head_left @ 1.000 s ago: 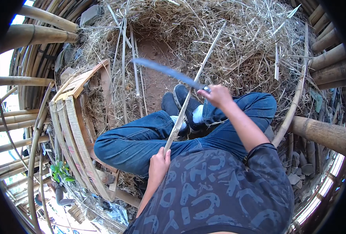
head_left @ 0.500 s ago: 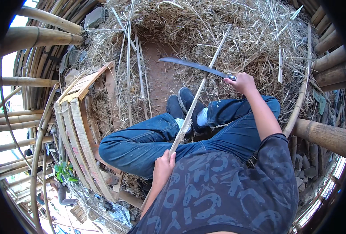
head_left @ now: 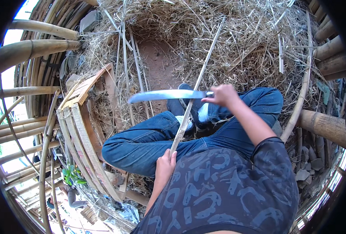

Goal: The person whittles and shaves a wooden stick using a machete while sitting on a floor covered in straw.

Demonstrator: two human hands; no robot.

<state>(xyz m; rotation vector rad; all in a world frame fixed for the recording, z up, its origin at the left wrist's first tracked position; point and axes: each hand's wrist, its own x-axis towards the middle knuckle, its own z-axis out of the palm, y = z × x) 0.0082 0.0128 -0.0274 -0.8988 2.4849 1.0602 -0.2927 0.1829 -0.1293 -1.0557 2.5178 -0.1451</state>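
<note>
My left hand [head_left: 165, 165] is closed around the near end of a long, split bamboo strip [head_left: 198, 79]. The strip slants up and away over my crossed legs, its far end reaching the shavings ahead. In my right hand [head_left: 222, 96] is the dark handle of a machete [head_left: 166, 95], with the fingers wrapped round it. The long, slightly curved blade points left and lies across the strip above my shoes; whether it touches the strip I cannot tell. Near my left hand the strip's surface looks rough and pale.
Curly shavings [head_left: 251, 58] heap up ahead around a patch of bare brown soil [head_left: 159, 66]. A slatted wooden crate [head_left: 83, 132] stands at my left. Bamboo poles [head_left: 36, 48] form the left side, and a thick bamboo pole [head_left: 323, 125] juts in at the right. Someone [head_left: 72, 197] is far off, lower left.
My right hand has drawn the machete down the strip toward me and to the left, and the blade has levelled out. My left hand keeps its grip on the strip.
</note>
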